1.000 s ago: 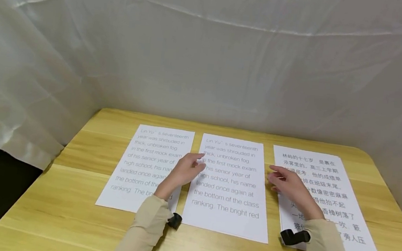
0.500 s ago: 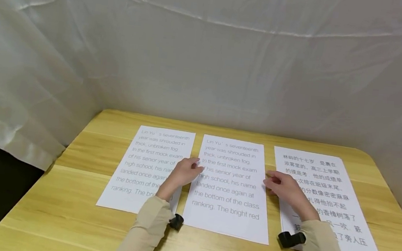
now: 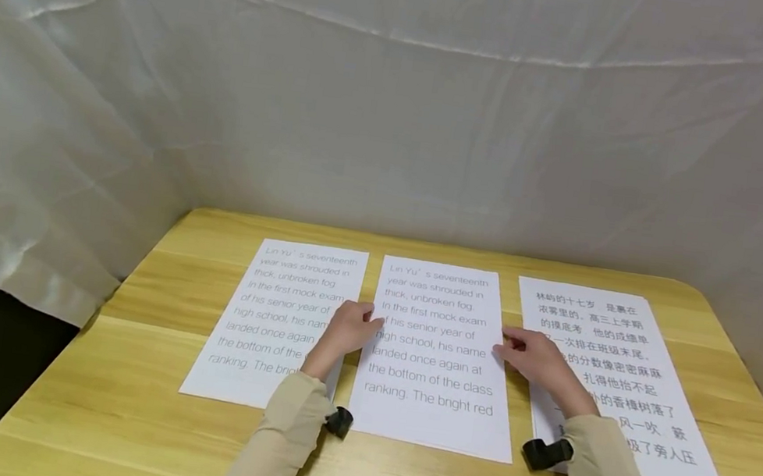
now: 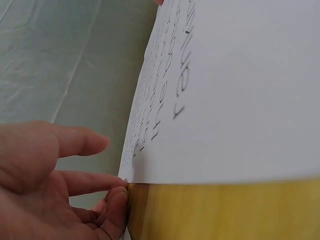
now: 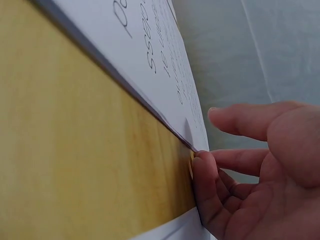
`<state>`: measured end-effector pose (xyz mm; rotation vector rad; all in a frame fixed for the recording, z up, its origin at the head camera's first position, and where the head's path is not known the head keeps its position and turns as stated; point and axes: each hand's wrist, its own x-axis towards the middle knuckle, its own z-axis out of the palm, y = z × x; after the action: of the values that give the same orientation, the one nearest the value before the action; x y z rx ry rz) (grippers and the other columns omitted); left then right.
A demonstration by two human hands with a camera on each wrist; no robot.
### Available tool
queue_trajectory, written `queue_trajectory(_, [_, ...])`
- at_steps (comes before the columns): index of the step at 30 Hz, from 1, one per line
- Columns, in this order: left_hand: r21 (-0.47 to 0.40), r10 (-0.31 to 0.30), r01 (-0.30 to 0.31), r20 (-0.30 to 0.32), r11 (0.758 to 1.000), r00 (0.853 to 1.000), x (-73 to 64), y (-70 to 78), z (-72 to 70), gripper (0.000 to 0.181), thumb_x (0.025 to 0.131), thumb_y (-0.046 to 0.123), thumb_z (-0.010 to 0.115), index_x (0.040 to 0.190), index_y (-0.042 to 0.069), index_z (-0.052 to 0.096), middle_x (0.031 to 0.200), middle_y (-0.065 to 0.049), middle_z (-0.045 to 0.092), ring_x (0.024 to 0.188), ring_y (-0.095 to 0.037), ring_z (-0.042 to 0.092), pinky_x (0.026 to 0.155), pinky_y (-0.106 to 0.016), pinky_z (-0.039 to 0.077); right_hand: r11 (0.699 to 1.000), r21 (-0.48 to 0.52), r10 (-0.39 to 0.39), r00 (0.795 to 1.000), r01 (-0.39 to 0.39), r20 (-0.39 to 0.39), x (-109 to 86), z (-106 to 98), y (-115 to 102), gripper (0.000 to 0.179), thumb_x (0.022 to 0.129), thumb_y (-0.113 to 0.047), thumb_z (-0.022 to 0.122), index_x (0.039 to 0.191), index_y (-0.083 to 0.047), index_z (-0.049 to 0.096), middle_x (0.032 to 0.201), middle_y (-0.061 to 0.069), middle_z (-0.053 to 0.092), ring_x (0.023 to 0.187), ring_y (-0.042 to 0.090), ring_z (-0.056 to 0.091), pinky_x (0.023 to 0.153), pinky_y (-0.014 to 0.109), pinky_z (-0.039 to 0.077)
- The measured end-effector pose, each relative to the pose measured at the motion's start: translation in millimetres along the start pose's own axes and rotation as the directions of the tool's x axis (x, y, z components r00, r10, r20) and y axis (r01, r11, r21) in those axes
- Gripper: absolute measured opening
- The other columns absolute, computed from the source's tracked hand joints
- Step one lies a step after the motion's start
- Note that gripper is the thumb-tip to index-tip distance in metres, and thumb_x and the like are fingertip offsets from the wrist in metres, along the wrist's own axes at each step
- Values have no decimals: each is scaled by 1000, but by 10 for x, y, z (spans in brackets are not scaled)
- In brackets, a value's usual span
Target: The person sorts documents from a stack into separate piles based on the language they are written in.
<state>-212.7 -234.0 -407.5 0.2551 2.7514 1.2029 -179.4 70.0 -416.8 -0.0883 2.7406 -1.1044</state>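
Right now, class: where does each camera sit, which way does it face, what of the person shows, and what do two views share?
Head: on the head, facing forward and down at the table and printed sheets; left hand, right hand and sleeves show.
Left wrist: on that wrist, facing the left edge of the middle sheet; left hand shows, maybe another fingertip up top.
Right wrist: on that wrist, facing the sheet's right edge; right hand shows.
Both wrist views share middle sheet, table, curtain.

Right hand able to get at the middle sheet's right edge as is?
Likely yes: the right hand is at the right edge of the middle sheet, nothing visible between them.
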Motion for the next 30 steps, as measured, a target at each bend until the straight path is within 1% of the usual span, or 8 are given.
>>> queue_trajectory(6, [-46,-31,31,-3,998,1000,-17,7,35,39,92,11,60,62,10,35,55,1,30,48,-12,32,45,-22,26,1000,22,11,1000,-11,-10,-21,22,5,49,94,-16,62,132,12,50,86,8,56,74,20,49,61,30,40])
queue_trajectory(10, [-63,-32,32,0,997,999,-25,37,51,28,92,9,59,69,0,45,60,-1,31,51,-13,33,47,-22,28,998,57,17,999,-14,-40,-43,10,14,50,94,-15,63,133,11,50,98,14,61,81,23,52,64,29,44])
queue_trajectory(13, [-67,-32,30,-23,997,999,-34,70,50,22,92,8,60,101,-12,63,66,-4,36,54,-12,34,48,-21,30,996,89,16,998,-10,-67,-43,8,15,50,93,-15,64,134,9,50,107,18,63,87,25,54,67,30,47])
queue_trajectory(15, [-88,-28,24,-46,996,999,-40,89,46,37,91,7,61,123,-9,60,71,-12,46,54,-14,36,47,-22,33,995,100,14,997,-6,-81,-36,13,8,50,92,-14,65,135,8,50,108,18,63,88,25,55,70,31,48])
queue_trajectory(17, [-110,-27,20,-63,994,998,-51,103,41,45,91,7,61,133,-4,53,87,-20,59,61,-16,49,52,-23,43,995,97,9,995,1,-99,-33,18,0,50,91,-12,65,135,7,50,108,17,63,90,26,57,72,31,49])
queue_trajectory(22, [-167,-33,20,-74,986,997,-61,98,26,45,89,2,61,133,0,56,108,-19,64,96,-28,62,73,-33,55,983,186,23,991,3,-134,-42,17,-31,50,90,-5,64,136,8,49,109,20,63,91,25,61,72,29,54])
queue_trajectory(26, [-183,-35,14,-110,983,993,-45,74,-7,46,85,-4,63,130,-2,59,93,-12,64,85,-23,62,67,-28,53,951,308,67,989,-23,-134,-65,-14,-48,51,91,-3,62,137,9,47,112,23,61,86,19,62,69,26,55])
queue_trajectory(30, [-238,-56,27,-116,971,992,-46,75,-88,45,85,-4,64,130,-1,59,91,-9,61,78,-18,56,62,-24,48,923,382,108,987,-55,-119,-100,-92,-62,52,92,-6,61,140,7,44,116,23,59,82,14,62,69,26,55])
